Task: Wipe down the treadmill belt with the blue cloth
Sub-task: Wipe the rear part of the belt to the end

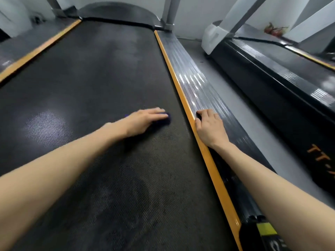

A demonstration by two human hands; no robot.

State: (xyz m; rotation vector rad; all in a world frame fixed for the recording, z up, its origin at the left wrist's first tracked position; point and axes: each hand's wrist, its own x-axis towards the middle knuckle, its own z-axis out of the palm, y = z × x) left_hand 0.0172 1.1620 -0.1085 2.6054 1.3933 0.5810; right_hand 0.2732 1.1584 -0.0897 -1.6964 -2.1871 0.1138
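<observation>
In my feed the left hand [143, 122] lies palm down on the treadmill belt [90, 78] at mid-frame, just right of centre. Its fingers are straight and pressed flat on the blue cloth [164, 121]. The cloth is mostly covered, with only a dark blue edge showing past the fingertips and a sliver at the wrist side. It lies on the belt near the belt's right edge, short of the orange strip [174, 77] that borders it.

The right hand [210, 127] rests palm down on the ribbed side rail [199, 87] just beyond that strip, thumb against the strip's edge, holding nothing. The two hands are apart, one on each side of the strip.

The belt is black and textured, with a pale sheen at the left of the frame. A second orange strip [36, 51] runs along the belt's left edge toward the upper left. At the top sit the dark motor cover [117, 13] and a grey upright post [169, 13]. Grey floor [235, 98] separates this machine from a neighbouring treadmill [272, 84] on the right, which has orange lettering [319, 156] on its side. A yellow label [266, 229] sits on the rail end at lower right.
</observation>
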